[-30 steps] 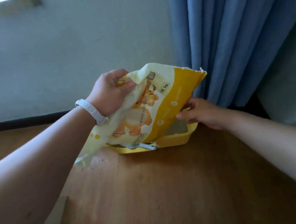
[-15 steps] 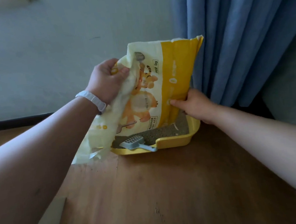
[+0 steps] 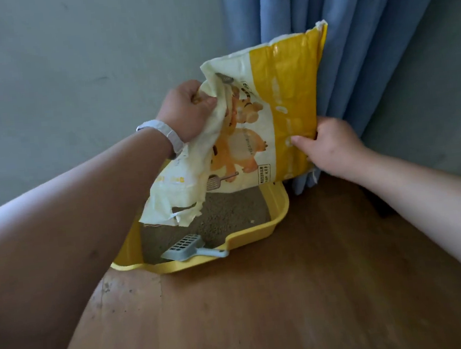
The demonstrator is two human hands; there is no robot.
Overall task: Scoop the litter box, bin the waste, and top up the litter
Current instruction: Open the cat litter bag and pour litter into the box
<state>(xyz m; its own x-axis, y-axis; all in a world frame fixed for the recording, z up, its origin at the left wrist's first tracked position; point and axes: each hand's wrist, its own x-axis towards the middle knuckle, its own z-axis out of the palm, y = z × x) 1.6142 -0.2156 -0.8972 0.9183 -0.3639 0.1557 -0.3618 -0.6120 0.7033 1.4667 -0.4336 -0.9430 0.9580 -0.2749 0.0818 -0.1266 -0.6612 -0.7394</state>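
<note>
Between the two gripping hands hangs the litter bag (image 3: 270, 107) — left hand (image 3: 188, 110) bunching its crumpled edge, right hand (image 3: 325, 144) pinching its yellow side — torn mouth over the litter box (image 3: 278, 212).

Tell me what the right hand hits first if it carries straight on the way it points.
The litter bag: the right hand grips its yellow side and points leftward into it. Beyond it, probably the left hand; depth is unclear.

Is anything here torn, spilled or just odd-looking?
Yes. The yellow-and-cream litter bag has a ragged, torn mouth hanging over the yellow plastic litter box. The grey slotted scoop lies inside on the litter, and dark specks dot the wooden floor beside it.
</note>
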